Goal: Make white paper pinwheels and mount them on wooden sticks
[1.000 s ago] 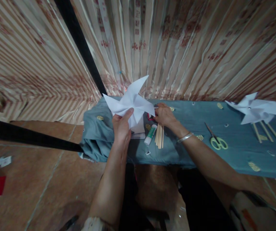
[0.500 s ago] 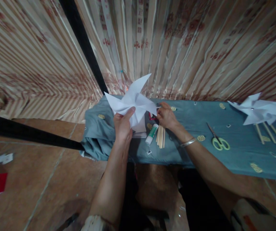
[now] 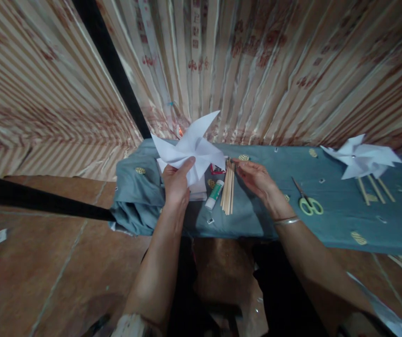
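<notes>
My left hand is closed on a white paper pinwheel, its thumb pressed over the folded centre. The pinwheel is tilted up above the cloth, with its pointed blades spread. To the right, my right hand has its fingers stretched out beside the top ends of a bundle of wooden sticks, and nothing shows in it. Whether the fingertips touch the sticks I cannot tell. A glue stick lies just left of the bundle. Behind the pinwheel's right blade, a small red packet is partly hidden. White paper lies under the pinwheel.
Green-handled scissors lie to the right on the blue-grey cloth. Farther right rest finished-looking paper pinwheels on several sticks. Black poles stand at the left, and a striped curtain hangs behind.
My right hand has moved right, away from the pinwheel's edge, and its fingers have straightened. My left hand still holds the pinwheel. The view has shifted slightly to the right.
</notes>
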A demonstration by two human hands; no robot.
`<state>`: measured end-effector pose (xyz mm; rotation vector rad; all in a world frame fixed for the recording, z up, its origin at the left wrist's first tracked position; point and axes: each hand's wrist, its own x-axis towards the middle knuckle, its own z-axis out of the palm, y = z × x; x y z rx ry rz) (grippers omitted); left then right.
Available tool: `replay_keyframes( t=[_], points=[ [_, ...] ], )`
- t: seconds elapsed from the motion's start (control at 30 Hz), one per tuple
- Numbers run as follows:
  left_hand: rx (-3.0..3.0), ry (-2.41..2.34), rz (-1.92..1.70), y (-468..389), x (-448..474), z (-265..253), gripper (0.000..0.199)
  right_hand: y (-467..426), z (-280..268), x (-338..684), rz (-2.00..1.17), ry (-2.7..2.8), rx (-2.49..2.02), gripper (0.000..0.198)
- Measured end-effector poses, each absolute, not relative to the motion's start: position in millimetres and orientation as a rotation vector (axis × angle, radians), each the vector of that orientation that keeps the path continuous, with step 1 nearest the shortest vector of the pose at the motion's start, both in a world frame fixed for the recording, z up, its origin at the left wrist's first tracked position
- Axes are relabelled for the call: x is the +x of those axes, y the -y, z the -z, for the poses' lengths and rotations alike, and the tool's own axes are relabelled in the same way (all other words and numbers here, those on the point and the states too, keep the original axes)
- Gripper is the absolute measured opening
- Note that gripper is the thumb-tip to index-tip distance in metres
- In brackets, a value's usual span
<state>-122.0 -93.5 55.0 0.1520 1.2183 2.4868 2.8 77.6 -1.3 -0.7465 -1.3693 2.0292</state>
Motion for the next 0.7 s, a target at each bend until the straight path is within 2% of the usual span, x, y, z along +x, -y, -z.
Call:
replay_keyframes(
  t=[0.23, 0.47, 0.7],
  points=[
    [0.219, -1.225, -2.393, 76.9, -105.7, -53.7, 0.031, -66.3, -11.2, 49.5, -2.39, 1.028, -0.773, 0.01],
    [0.279, -1.261, -2.23, 54.0, -76.1, -42.3, 0.027, -61.6, -6.1, 87.5, -2.309, 1.128, -0.886, 0.026],
    [0.272, -1.286, -2.1, 33.7, -53.6, -33.3, 0.023, -57.1, -37.7, 106.5, -2.232, 1.203, -0.804, 0.029]
  ],
)
